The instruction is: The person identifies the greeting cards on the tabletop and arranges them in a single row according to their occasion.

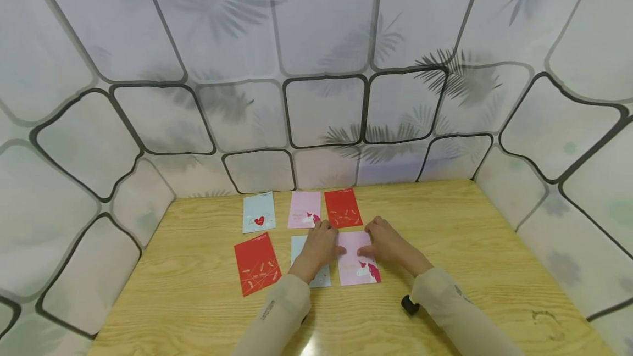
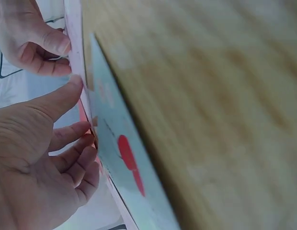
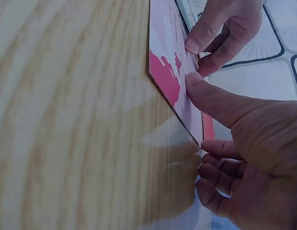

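Note:
A pink card with a unicorn (image 1: 353, 268) lies flat on the table, between both hands. My left hand (image 1: 318, 246) reaches over a light blue card (image 1: 322, 278), its thumb at the pink card's left edge and its fingertips down near the cards' far edges. From the right, my right hand (image 1: 389, 243) rests its thumb (image 3: 199, 86) on the pink card, with the index fingertip (image 3: 208, 146) at a corner and the other fingertips on the table. Part of the light blue card is hidden under the left hand and forearm.
A red card (image 1: 257, 265) lies tilted at the left of the near row. Behind stand in a row a light blue card with a heart (image 1: 258, 207), another pink card (image 1: 304, 205) and another red card (image 1: 343, 209). Patterned cloth (image 1: 326, 114) walls the wooden table (image 1: 188, 290).

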Motion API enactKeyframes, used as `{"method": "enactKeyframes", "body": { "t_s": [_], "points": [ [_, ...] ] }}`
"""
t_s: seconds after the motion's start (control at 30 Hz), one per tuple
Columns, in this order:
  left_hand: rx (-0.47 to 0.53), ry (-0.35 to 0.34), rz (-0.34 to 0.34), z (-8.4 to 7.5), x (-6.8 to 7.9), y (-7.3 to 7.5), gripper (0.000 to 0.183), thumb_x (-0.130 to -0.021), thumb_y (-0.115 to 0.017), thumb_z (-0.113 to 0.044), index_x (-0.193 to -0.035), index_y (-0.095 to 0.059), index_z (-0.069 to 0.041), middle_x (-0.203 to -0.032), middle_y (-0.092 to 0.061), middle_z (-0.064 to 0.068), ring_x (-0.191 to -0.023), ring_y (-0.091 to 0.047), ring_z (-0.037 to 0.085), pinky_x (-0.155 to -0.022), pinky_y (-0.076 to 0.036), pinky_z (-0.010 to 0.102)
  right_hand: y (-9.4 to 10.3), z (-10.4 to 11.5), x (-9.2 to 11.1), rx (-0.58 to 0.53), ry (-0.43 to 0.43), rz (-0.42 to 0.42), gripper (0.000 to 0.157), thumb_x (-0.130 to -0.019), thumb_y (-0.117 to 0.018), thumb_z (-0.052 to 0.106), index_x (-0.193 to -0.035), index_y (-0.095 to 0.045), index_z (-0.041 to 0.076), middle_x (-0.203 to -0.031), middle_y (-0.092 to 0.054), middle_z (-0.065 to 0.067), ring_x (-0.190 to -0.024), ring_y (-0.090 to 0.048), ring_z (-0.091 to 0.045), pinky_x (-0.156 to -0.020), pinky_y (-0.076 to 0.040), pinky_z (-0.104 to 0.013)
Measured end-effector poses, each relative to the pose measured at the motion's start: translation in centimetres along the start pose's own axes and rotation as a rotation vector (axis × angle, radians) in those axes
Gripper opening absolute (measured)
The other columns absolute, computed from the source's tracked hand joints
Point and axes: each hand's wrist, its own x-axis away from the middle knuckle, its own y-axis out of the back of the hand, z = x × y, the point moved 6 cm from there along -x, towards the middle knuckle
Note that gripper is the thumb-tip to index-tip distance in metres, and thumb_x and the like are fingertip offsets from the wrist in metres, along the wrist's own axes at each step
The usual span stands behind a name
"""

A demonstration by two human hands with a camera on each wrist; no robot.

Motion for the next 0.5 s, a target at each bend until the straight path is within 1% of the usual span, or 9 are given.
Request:
{"method": "enactKeyframes", "body": {
  "t_s": [0.17,0.27,0.37,0.43,0.5],
  "points": [
    [0.048,0.025,0.040,0.0,-0.6,0.2,0.047,-0.085,-0.087,-0.035,-0.114,-0.070,-0.002,-0.120,-0.062,0.015,-0.111,-0.056,0.030,-0.101,-0.047,0.047,0.1,0.0,-0.2,-0.014,-0.008,0.019,0.055,-0.082,-0.089,0.034,-0.115,-0.065,-0.004,-0.111,-0.055,-0.012,-0.101,-0.053,-0.026,-0.097,-0.050,-0.044],
    [0.064,0.057,0.084,0.1,-1.1,0.2,0.051,-0.083,-0.088,-0.035,-0.115,-0.068,-0.001,-0.118,-0.062,0.016,-0.111,-0.058,0.031,-0.103,-0.048,0.048,0.1,0.0,-0.4,-0.028,-0.021,0.032,0.056,-0.081,-0.090,0.033,-0.114,-0.064,-0.004,-0.109,-0.055,-0.012,-0.099,-0.052,-0.026,-0.096,-0.050,-0.044],
    [0.108,0.085,0.111,0.2,-1.4,0.2,0.054,-0.082,-0.090,-0.032,-0.118,-0.063,-0.002,-0.117,-0.062,0.015,-0.111,-0.059,0.031,-0.104,-0.048,0.048,0.2,0.0,-0.4,-0.047,-0.028,0.035,0.057,-0.080,-0.091,0.032,-0.114,-0.063,-0.005,-0.107,-0.054,-0.012,-0.098,-0.052,-0.026,-0.095,-0.050,-0.044],
    [0.150,0.099,0.117,0.2,-1.5,0.2,0.055,-0.082,-0.091,-0.029,-0.119,-0.059,-0.003,-0.112,-0.063,0.013,-0.106,-0.061,0.030,-0.100,-0.050,0.047,0.3,0.0,-0.4,-0.060,-0.021,0.028,0.058,-0.079,-0.092,0.031,-0.113,-0.060,-0.005,-0.104,-0.052,-0.011,-0.096,-0.051,-0.026,-0.093,-0.050,-0.043],
    [0.191,0.110,0.115,0.1,-1.6,0.2,0.055,-0.081,-0.091,-0.026,-0.118,-0.056,-0.005,-0.106,-0.065,0.012,-0.096,-0.062,0.028,-0.092,-0.053,0.044,0.4,0.0,-0.4,-0.066,0.004,0.016,0.059,-0.078,-0.093,0.030,-0.111,-0.058,-0.005,-0.102,-0.052,-0.011,-0.093,-0.050,-0.026,-0.090,-0.049,-0.043]
  ]
}}
